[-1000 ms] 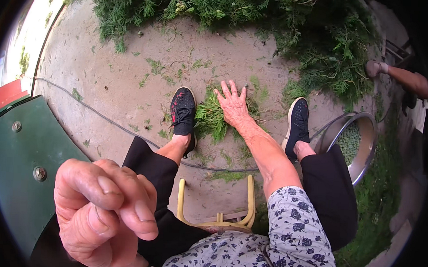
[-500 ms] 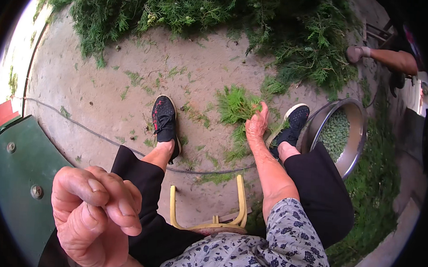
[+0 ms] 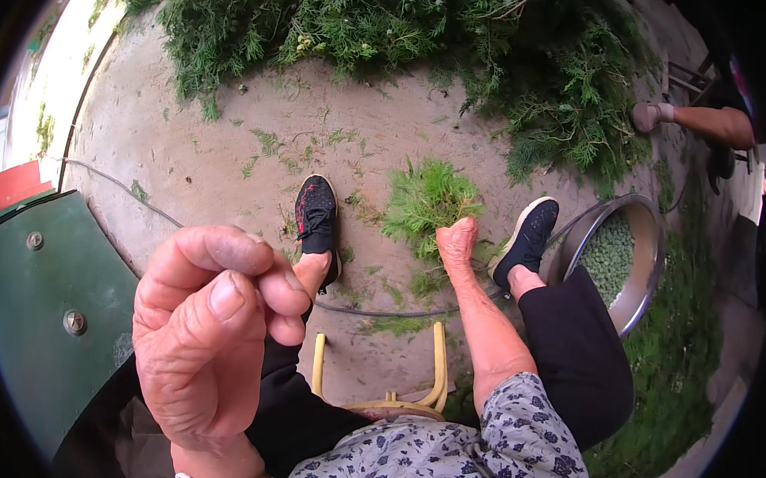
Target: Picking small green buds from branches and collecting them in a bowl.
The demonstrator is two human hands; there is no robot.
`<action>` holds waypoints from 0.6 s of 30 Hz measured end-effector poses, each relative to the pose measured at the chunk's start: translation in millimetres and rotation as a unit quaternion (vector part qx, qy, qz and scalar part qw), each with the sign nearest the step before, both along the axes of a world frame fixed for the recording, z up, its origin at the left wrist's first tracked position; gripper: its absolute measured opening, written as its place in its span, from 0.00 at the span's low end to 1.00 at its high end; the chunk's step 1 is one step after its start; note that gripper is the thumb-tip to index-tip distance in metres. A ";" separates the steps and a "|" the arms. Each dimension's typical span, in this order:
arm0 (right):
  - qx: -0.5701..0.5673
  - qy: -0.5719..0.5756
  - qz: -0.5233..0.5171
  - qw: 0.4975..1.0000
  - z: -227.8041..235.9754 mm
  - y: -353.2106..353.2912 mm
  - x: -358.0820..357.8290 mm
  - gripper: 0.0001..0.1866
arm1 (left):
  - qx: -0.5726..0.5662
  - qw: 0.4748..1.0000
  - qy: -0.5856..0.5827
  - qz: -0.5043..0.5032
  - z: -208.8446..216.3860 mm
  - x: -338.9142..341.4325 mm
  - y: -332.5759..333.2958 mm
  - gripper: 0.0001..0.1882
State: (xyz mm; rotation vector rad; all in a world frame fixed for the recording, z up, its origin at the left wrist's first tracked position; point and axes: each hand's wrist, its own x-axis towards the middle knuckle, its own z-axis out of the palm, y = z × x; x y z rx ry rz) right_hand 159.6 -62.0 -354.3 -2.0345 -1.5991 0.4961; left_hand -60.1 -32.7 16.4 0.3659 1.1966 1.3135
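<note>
My right hand (image 3: 458, 240) is closed around the end of a leafy green conifer sprig (image 3: 433, 198), held low over the ground between my shoes. Close to the camera, my left hand (image 3: 212, 334) is raised with its fingers curled and the thumb drawn in against them; whatever may be between the fingertips is hidden. A metal basin (image 3: 641, 289) stands tilted outside my right shoe, with many small pale green cones (image 3: 606, 253) inside.
A large heap of conifer branches (image 3: 358, 24) lies across the far side. My dark shoes (image 3: 317, 210) rest on concrete, crossed by a cable (image 3: 397, 312). A green metal panel (image 3: 34, 309) stands left. Another person's leg (image 3: 704, 123) shows at far right. A yellow stool frame (image 3: 439, 370) is below me.
My left hand has moved up and to the right, its thumb now in front of the fingers. The right hand has turned, its fingers now folded tighter at the sprig. The view has shifted slightly.
</note>
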 end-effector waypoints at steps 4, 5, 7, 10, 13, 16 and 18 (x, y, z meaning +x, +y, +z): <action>-0.109 0.446 -0.103 0.882 56.4 22.6 -11.8 0.14 | -0.028 0.999 -0.020 0.005 7.4 -3.7 3.6 0.10; -0.135 0.517 -0.121 0.836 75.5 29.7 -14.0 0.16 | -0.028 0.998 -0.051 0.009 7.1 -7.0 2.8 0.10; -0.160 0.606 -0.121 0.770 98.2 39.6 -2.2 0.18 | -0.015 0.999 -0.041 0.007 3.8 -8.9 5.2 0.11; -0.181 0.716 -0.115 0.665 148.5 43.0 0.1 0.17 | 0.015 1.000 -0.022 0.000 0.7 -12.1 6.7 0.11; -0.184 0.725 -0.087 0.657 190.7 35.8 -1.8 0.17 | 0.043 0.998 0.040 -0.026 -2.0 -14.1 4.0 0.09; -0.197 0.717 -0.073 0.665 263.8 35.4 -11.9 0.18 | 0.096 0.990 0.085 -0.054 -11.1 -11.4 2.1 0.08; -0.225 0.696 -0.029 0.682 287.5 36.0 -8.1 0.16 | 0.127 0.972 0.168 -0.101 -18.0 -12.8 1.2 0.09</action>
